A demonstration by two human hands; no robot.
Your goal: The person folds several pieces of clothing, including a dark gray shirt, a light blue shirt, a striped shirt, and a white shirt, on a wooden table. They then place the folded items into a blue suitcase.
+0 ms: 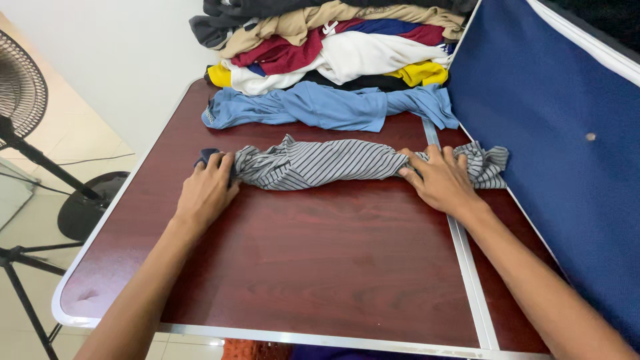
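A grey striped garment point(333, 163), bunched into a long roll, is lying across the dark red table point(320, 267), just in front of the pile of folded clothes point(333, 60) at the table's far edge. The garment's left end is being pressed down by the left hand point(205, 192), its fingers held together and curled over the cloth. The right end is being gripped by the right hand point(440, 180), its fingers spread slightly and dug into the fabric. A light blue shirt point(327, 107) is lying at the bottom of the pile, just behind the garment. A blue padded surface point(547, 147) is standing to the garment's right, and a standing fan point(27, 113) is seen well off to its left.
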